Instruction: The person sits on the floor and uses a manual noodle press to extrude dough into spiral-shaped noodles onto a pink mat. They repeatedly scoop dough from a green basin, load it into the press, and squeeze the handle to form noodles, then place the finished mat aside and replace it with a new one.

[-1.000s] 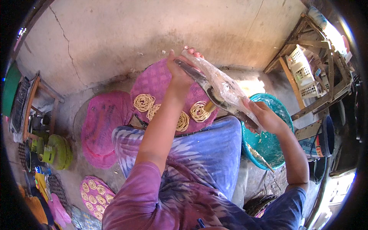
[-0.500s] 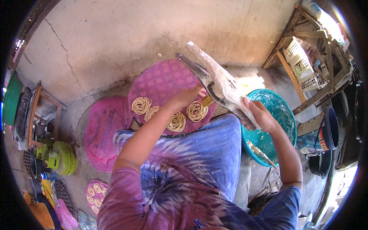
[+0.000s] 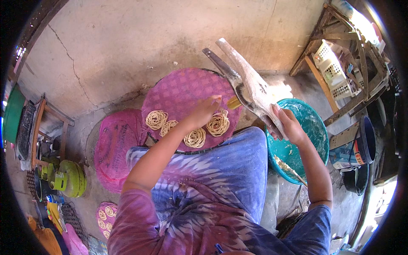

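Observation:
My right hand [image 3: 285, 123] grips the lower end of a long flour-dusted press [image 3: 250, 85] with two levers, dark metal and pale, and a brass-coloured cylinder [image 3: 233, 102] underneath. My left hand [image 3: 207, 108] is closed just left of the cylinder, over a round pink cloth-covered tray [image 3: 178, 89]; what is in its fingers I cannot make out. Several coiled nests of pale noodles [image 3: 194, 138] lie along the tray's near half, one beneath the cylinder.
A teal basin [image 3: 306, 148] with residue and a stick sits at my right, beside buckets [image 3: 365, 140] and a wooden rack with white baskets [image 3: 331, 72]. At left are pink cloth [image 3: 114, 148], green gas cylinders [image 3: 74, 178] and a wooden stand [image 3: 40, 127]. A cracked wall stands ahead.
My left hand has left the upper part of the press and come down beside the cylinder. The press's far end has risen higher in view, with my right hand still gripping it.

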A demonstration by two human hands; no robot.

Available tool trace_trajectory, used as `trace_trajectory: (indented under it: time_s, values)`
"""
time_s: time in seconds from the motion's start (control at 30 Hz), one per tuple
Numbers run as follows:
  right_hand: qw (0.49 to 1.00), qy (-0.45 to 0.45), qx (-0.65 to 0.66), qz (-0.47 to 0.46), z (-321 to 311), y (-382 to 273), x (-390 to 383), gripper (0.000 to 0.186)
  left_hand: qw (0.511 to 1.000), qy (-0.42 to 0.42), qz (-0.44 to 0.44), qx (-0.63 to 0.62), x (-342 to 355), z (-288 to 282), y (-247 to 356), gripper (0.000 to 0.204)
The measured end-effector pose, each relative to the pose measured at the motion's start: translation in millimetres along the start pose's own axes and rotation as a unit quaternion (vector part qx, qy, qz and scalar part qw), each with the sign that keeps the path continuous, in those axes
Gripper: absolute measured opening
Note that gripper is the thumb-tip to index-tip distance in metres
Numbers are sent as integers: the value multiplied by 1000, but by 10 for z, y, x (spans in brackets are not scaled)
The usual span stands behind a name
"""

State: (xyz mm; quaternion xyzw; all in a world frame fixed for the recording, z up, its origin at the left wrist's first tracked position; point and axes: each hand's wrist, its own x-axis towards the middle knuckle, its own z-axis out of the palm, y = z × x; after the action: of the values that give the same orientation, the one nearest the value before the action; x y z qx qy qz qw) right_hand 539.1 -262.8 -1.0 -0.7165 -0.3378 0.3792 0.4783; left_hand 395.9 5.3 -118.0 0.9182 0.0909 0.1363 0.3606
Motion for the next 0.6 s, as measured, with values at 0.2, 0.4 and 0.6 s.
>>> trace_trajectory:
  time_s: [0.2,0.4,0.6]
  values:
    - [1000,0,-1,4,-45,21,-63,59,977,3,29,213,-423,-96,274,62]
    - [1000,-23,-7,-16,76,-178,-138,60,935,122,64,328,-365,-598,599,69]
    - [987,-143,13,74,395,-546,119,65,629,163,94,-754,125,-1368,540,72]
